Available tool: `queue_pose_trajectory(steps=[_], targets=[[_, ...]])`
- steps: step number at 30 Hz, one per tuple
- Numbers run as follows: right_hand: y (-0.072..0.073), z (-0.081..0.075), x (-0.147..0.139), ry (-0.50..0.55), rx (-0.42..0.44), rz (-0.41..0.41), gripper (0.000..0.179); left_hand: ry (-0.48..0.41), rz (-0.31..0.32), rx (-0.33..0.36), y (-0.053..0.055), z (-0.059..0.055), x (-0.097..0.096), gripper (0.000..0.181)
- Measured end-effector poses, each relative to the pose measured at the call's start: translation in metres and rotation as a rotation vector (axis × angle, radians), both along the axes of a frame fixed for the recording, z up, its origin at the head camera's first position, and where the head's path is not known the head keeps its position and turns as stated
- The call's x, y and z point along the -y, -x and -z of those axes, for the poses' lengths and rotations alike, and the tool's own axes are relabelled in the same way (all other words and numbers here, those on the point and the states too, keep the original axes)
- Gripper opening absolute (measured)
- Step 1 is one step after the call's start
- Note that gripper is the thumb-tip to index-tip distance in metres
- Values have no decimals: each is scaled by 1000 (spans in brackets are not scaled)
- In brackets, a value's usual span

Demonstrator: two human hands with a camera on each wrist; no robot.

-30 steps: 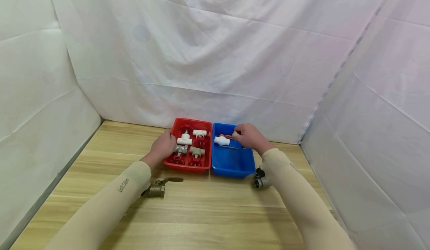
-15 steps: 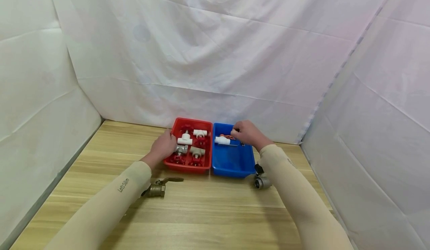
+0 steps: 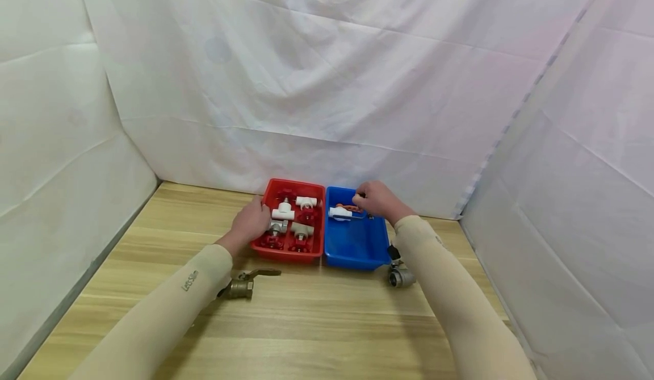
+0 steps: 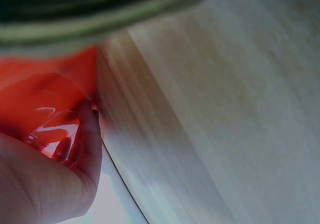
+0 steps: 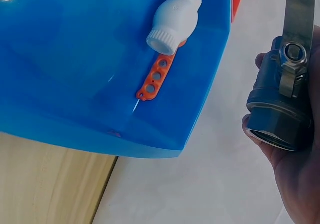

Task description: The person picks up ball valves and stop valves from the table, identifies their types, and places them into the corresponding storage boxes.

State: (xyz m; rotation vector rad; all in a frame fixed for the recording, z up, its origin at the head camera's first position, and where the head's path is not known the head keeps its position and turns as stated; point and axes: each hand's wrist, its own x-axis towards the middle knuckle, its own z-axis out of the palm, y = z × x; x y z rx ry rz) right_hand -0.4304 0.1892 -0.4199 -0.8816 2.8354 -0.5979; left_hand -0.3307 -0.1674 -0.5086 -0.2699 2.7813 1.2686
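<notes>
My right hand is over the back right of the blue tray, holding a metal ball valve with a flat lever handle. In the head view that hand hides most of the valve. A white plastic ball valve with an orange handle lies in the blue tray. My left hand grips the left side of the red tray; the left wrist view shows its fingers against the tray's outer wall. White, grey and metal valves with red handwheels fill the red tray, including a white one.
A brass ball valve with a lever lies on the wooden table beside the left forearm. Another metal valve sits by the right forearm, partly covered. White cloth walls stand behind and on both sides.
My right hand has risen slightly with the metal ball valve, whose lever shows at a different angle over the blue tray. The left hand keeps its place at the red tray.
</notes>
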Motion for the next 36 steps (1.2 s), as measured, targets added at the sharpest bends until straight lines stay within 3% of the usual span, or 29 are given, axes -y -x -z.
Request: queue_pose_trajectory(steps=[12,13,19,20,31,36], targets=[[15,4,0,-36,17,12,44,-22,6,11,0,-2,2,54],[15,4,0,-42,16,11,44,-25,14,-3,4,6,6,55],[17,3,2,-62,24,23,43,-25,13,-7,5,6,6,55],[17,3,2,-64,26,25,43,-21,7,6,0,-1,2,54],[19,6,7,-97,72,56,46,4,0,-10,-2,-1,-1,53],[18,8,8,-103,93,71,48,23,7,-58,-1,0,0,53]])
